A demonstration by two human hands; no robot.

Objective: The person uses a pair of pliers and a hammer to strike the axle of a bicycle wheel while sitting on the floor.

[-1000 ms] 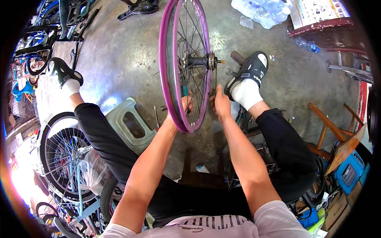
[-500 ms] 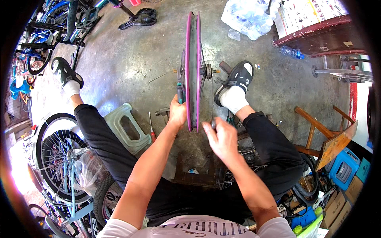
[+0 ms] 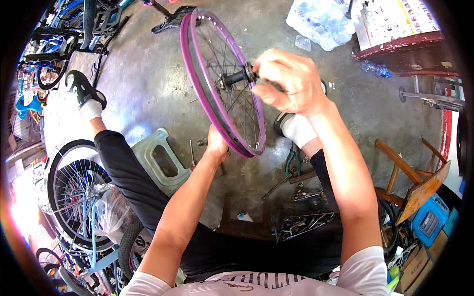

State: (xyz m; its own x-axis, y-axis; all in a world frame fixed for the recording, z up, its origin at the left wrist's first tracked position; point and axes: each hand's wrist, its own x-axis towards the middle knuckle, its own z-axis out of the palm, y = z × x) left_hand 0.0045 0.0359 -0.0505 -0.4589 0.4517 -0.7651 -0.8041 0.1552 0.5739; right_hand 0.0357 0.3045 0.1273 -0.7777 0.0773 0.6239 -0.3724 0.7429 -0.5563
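Note:
A bicycle wheel without a tire, with a purple rim, thin spokes and a black hub, is held up tilted in front of me. My left hand grips its rim low on the left side; some of those fingers are hidden behind it. Beside the right end of the hub is my right hand, its fingers curled and thumb drawn in. A small dark thing shows among these fingers, too blurred to name.
Green-handled pliers, a screwdriver and a tray of metal tools lie on the floor. A pale green stool stands at left, near parked bicycles. A wooden stool lies tipped at right.
The wheel has turned from edge-on to tilted, showing its spokes and hub, its top leaning left. My right hand has risen from the lower rim to the hub. My left hand stays low on the rim.

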